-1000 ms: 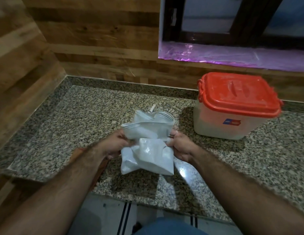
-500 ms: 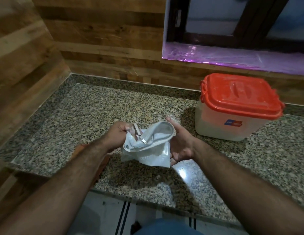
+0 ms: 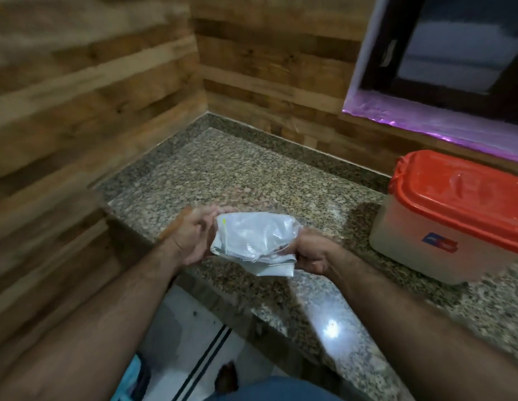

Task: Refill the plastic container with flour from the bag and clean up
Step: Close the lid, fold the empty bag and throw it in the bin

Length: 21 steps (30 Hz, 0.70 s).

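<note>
A crumpled, flattened white flour bag [image 3: 256,241] is folded into a small bundle above the front edge of the granite counter [image 3: 223,175]. My left hand [image 3: 191,235] grips its left side and my right hand [image 3: 310,253] grips its lower right corner. The plastic container [image 3: 443,241], translucent white with a red lid [image 3: 466,192] closed on it, stands on the counter to the right of the bag, apart from both hands. Motion blur softens the fingers.
Wood-panelled walls close the counter at the left and back. A window with a purple-lit sill [image 3: 425,123] sits above the container. Below the counter edge I see a tiled floor [image 3: 194,342] and something light blue [image 3: 130,380].
Both hands have folded the bag from a loose, open shape into a flatter, tighter bundle. My view has swung left, so the container now sits further right.
</note>
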{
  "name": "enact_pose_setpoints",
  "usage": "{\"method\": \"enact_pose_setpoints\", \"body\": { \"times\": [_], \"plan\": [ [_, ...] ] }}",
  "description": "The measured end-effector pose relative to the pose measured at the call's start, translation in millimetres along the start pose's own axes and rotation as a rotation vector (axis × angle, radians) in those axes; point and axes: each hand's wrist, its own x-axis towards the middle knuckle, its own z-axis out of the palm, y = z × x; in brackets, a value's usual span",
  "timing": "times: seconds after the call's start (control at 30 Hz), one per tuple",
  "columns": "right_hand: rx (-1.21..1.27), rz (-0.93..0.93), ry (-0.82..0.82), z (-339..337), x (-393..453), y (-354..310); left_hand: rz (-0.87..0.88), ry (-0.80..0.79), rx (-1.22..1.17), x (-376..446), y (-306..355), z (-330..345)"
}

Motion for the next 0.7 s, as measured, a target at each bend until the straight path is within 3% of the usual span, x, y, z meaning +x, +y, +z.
{"method": "enact_pose_setpoints", "body": {
  "times": [0.1, 0.23, 0.43, 0.6, 0.7],
  "plan": [
    [-0.133, -0.009, -0.051, 26.3, 6.8, 17.2, -0.041, 0.133, 0.120, -51.4, -24.9, -4.4],
    [-0.206, -0.026, -0.237, 70.6, 18.2, 53.6, 0.052, 0.268, 0.260, -127.1, -51.3, -13.8],
    [-0.377, 0.134, -0.465, 184.5, 27.2, 119.6, 0.060, 0.676, 0.030, -273.7, -121.4, -71.8],
    [-0.529, 0.253, -0.491, 277.9, 40.9, 184.5, 0.059, 0.909, -0.152, -357.2, -175.8, -138.2],
    [-0.584, 0.292, -0.419, 326.3, 62.1, 224.8, 0.031, 1.050, -0.255, -390.6, -205.5, -188.0]
  ]
}}
